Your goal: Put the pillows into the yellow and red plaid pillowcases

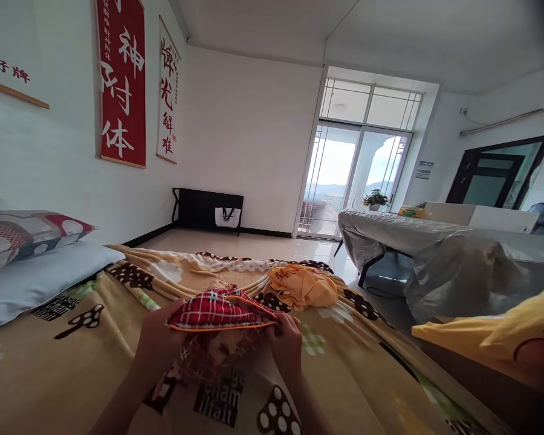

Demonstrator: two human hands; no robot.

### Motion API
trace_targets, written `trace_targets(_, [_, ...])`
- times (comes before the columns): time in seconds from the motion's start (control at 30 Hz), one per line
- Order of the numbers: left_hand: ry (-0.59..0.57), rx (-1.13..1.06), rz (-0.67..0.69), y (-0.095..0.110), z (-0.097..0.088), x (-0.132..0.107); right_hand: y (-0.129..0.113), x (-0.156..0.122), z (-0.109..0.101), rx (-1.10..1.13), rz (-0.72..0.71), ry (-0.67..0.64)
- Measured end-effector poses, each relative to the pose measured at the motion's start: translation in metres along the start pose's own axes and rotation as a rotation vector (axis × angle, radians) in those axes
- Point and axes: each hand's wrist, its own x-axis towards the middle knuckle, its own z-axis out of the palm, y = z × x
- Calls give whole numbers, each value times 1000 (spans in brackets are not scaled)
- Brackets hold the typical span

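Observation:
Between my two hands a red plaid cloth (220, 308) with white lines and orange edging is held up above the blanket (340, 386). My left hand (161, 332) is closed on its left end. The right end is pinched in the fingers of my right hand (288, 344). A blurred, fringed part of the cloth seems to hang below the orange edge, so its full shape is unclear. Just beyond my right hand lies a crumpled yellow-orange cloth (303, 287). The tan blanket under everything carries mushroom shapes and lettering.
A patterned pillow (36, 232) rests on a pale pillow (49, 275) at the left. To the right, yellow fabric (494, 329) lies near a plastic-covered table (381, 222) bearing a potted plant (375, 199). By the far wall, a white bag (228, 217) stands against a black panel (197, 208).

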Motion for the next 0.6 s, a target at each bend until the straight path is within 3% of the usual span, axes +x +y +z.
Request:
trace_targets(0.17, [82,114,-13,-5,-18,13,-14,11,-29,89,63,154])
trace_targets(0.23, [102,150,14,-6,-25,17,-19,15,-39,109,49,153])
trace_targets(0.43, [134,128,-54,-20,-40,25,-30,27,-53,189,-1,-191])
trace_targets(0.6, [252,136,-104,-39,-57,34,-24,27,-49,214,63,-470])
